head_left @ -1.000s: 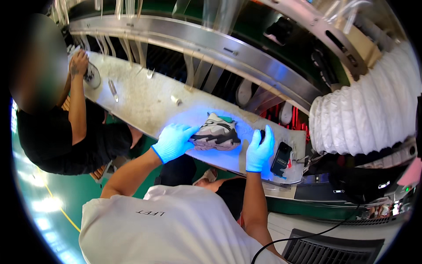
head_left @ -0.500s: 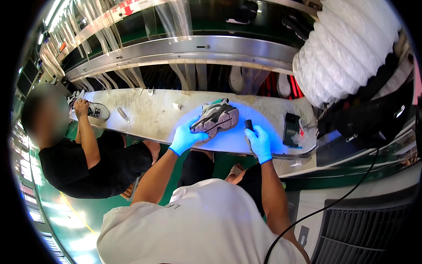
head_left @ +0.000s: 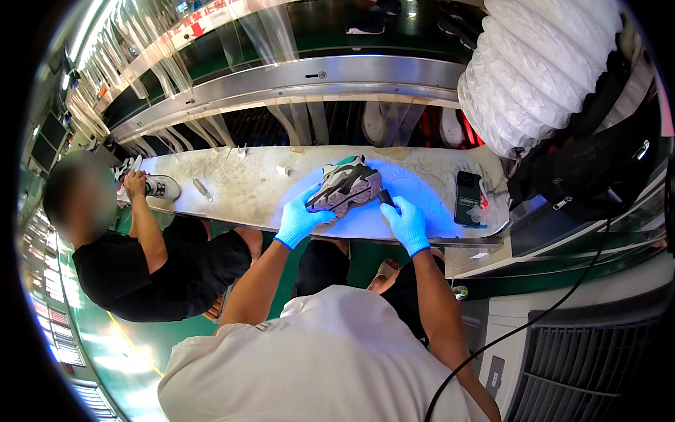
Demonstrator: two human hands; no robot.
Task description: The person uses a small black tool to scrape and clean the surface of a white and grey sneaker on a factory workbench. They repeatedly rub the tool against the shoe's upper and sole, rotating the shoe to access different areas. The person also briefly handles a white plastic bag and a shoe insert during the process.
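Note:
A chunky grey, black and teal sneaker rests tilted on the worktable, in a pool of blue light. My left hand, in a glove that looks blue in this light, is closed around its left end. In my right hand, gloved the same way, is a small dark block-ended tool whose kind I cannot make out. Its dark end is at the sneaker's right side, touching it or very close.
To the left, a person handles a white and dark sneaker; a small pale tool lies nearby. A phone and clear plastic sit at the right end. Behind runs a metal rail with plastic strips; a white ribbed duct hangs right.
My right hand has moved left and brought the dark tool from clear of the sneaker up to its right side. My left hand keeps its hold. The view has shifted slightly.

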